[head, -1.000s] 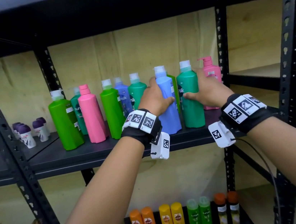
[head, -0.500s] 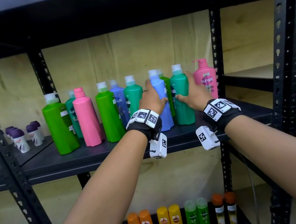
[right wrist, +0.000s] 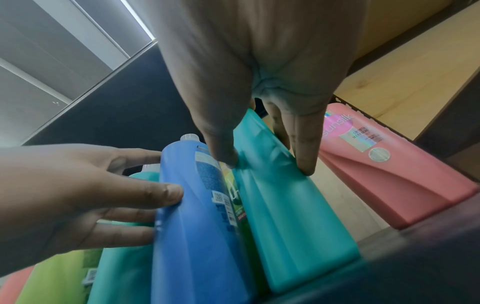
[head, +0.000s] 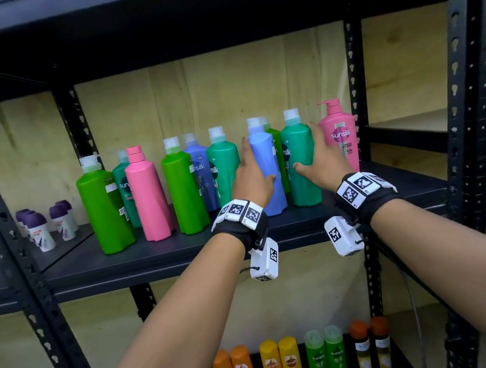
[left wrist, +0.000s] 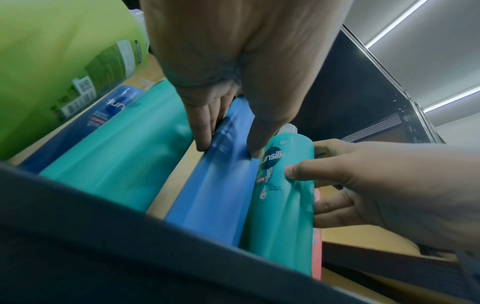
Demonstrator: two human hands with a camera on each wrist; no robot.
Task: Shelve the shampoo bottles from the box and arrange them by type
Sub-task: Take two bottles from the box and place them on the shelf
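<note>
— Two hands on the middle shelf [head: 158, 256], one bottle each?

— Yes. Left hand [head: 251, 176] wrapped round the blue bottle [head: 268, 174], thumb in front, fingers [left wrist: 205, 127] down its far side. Right hand [head: 323, 157] clasping the teal bottle [head: 302, 176] the same way, thumb on the label.

— Both upright?

— Upright, side by side at the front, touching or nearly so. Just right of them, a pink pump bottle [head: 340, 137]. Behind, a green bottle [head: 274, 139], mostly hidden.
</note>
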